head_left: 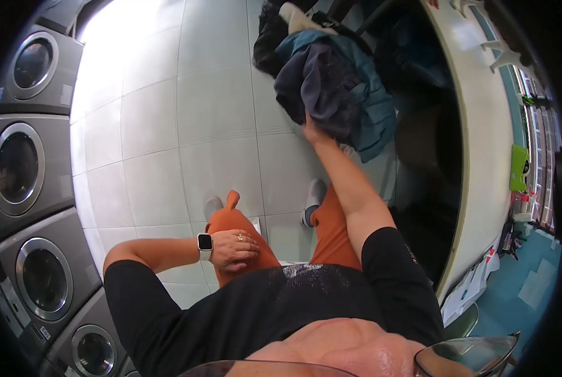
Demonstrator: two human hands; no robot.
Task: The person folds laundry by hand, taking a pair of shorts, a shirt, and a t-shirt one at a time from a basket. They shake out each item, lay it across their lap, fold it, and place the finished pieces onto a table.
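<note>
My left hand (235,250), with a ring and a white-banded watch (205,246) at the wrist, lies flat on the thigh of my orange trousers (238,223). It holds nothing and its fingers are stretched out. Farther forward, my right hand (315,132) grips the near edge of a dark purple-grey garment (318,85); some fingers are hidden in the cloth. Under and beside that garment is a teal-blue cloth (376,116). Black fabric (269,38) and a cream-coloured cloth (298,19) belong to the same heap.
Front-loading machines with round doors (18,168) line the left side. Pale tiles (215,107) cover the floor. A long light counter (482,119) runs along the right, with dark space beneath it. Papers (472,286) and a green item (518,168) are by its far side.
</note>
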